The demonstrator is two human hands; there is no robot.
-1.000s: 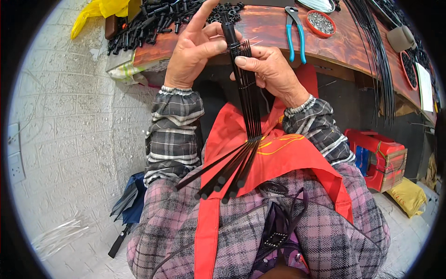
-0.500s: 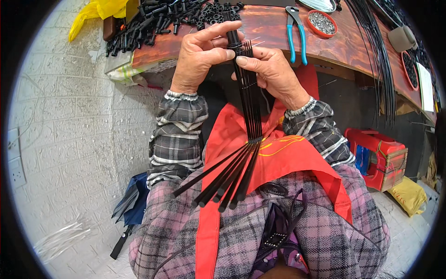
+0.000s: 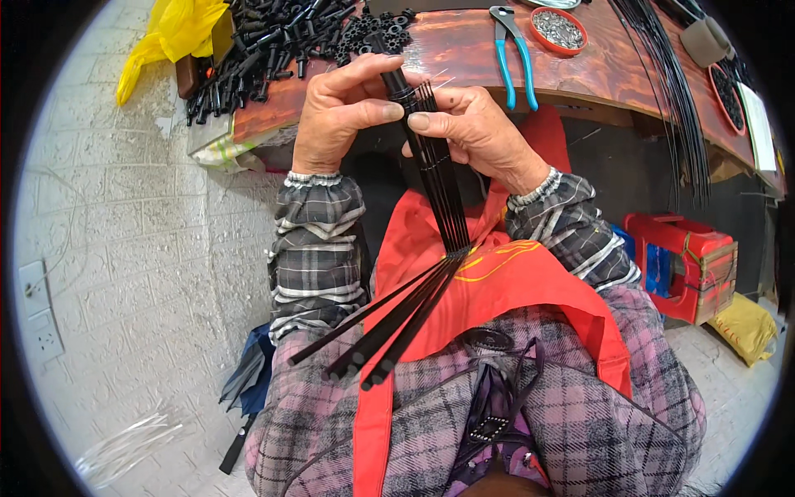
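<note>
Head view, nearest first: a red apron [image 3: 497,290] is worn over a plaid jacket, and across the lap the loose lower ends of a bundle of black ribs [image 3: 439,199] are fanned out toward the person's left. Higher up, the ribs are drawn together into a tight sheaf that rises between the two hands in front of the chest. The left hand [image 3: 344,112] is closed around the top of the sheaf, thumb and fingers pinched on the black hub there; the right hand [image 3: 476,132] is closed on the thin wire ends just beside it, thumb pressed against the left thumb. For this step to be done well, it is judged that the sheaf should be kept pinched firmly at the hub so no rib slips, while the wire ends are guided one at a time with the fingertips only. Beyond the hands, a wooden workbench [image 3: 613,74] is seen, with blue-handled pliers [image 3: 513,41], a red dish of small metal parts [image 3: 559,29], a heap of black plastic parts [image 3: 273,37] and a yellow bag [image 3: 170,33].
</note>
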